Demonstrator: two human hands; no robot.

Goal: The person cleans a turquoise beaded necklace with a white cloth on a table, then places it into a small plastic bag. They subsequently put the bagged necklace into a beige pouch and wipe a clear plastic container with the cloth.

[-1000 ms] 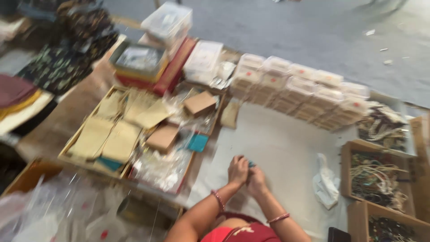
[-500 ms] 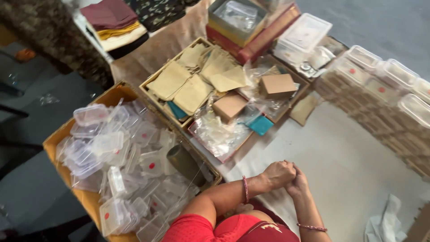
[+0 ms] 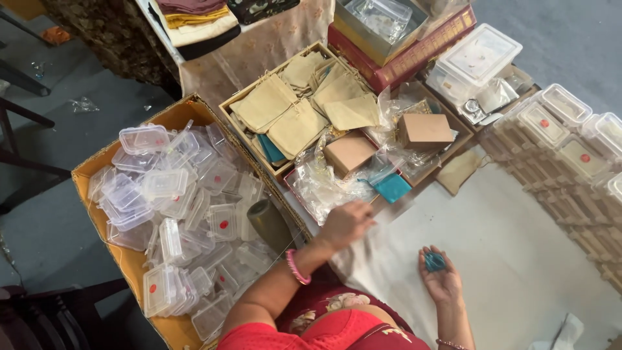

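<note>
My right hand (image 3: 442,281) rests palm up on the white cloth (image 3: 518,246) and cradles a small teal bead piece (image 3: 434,261) in its palm. My left hand (image 3: 345,223) is stretched out to the left with loose fingers and nothing in it, hovering over the edge of a tray of clear plastic bags (image 3: 324,188). A teal pouch (image 3: 392,187) lies just beyond it. To the left stands a cardboard box (image 3: 162,120) full of small clear plastic cases (image 3: 165,185).
A wooden tray of beige drawstring pouches (image 3: 295,110) and two small brown boxes (image 3: 424,131) lie ahead. Rows of lidded clear boxes (image 3: 564,129) line the right. A red case (image 3: 414,55), folded fabric (image 3: 194,19) and a dark roll (image 3: 269,223) are nearby.
My hands were clasped together; now they have parted. The left hand has reached out to the left, and the right hand lies open with the teal piece in its palm. The view shifted left.
</note>
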